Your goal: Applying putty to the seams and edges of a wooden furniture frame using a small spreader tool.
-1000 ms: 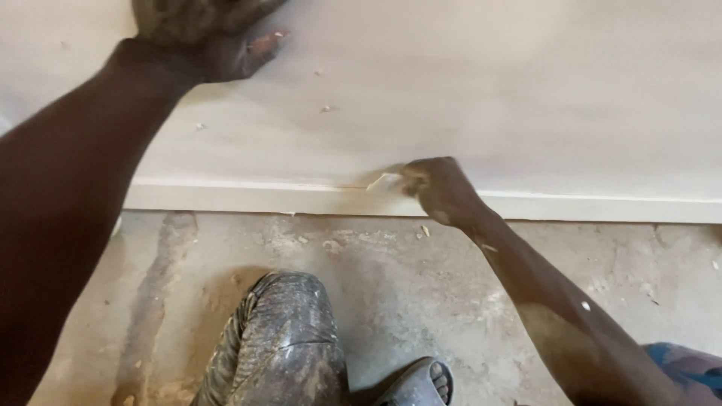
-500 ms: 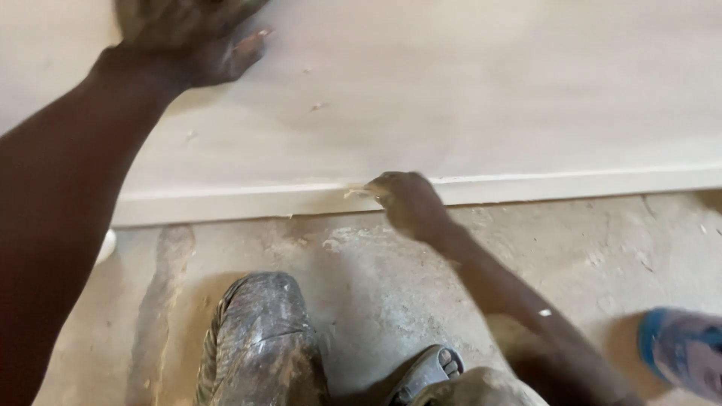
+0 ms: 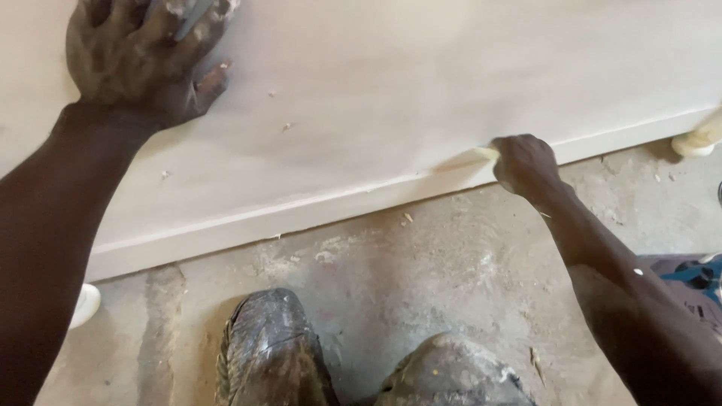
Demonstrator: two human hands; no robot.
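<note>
Head view:
- left hand (image 3: 139, 64): flat, fingers spread, palm pressed on pale board (image 3: 421, 90); thin grey tool-like item between fingers, kind unclear
- right hand (image 3: 526, 162): closed around small yellowish pad (image 3: 485, 153), pad touching board's lower front edge (image 3: 301, 214)
- board: lies raised over dusty concrete floor (image 3: 421, 263), white support (image 3: 696, 143) under far right end
- dust-caked knees (image 3: 271, 346) just below
- step judged: rubbing along edge; calls for steady bracing, even pressure
</note>
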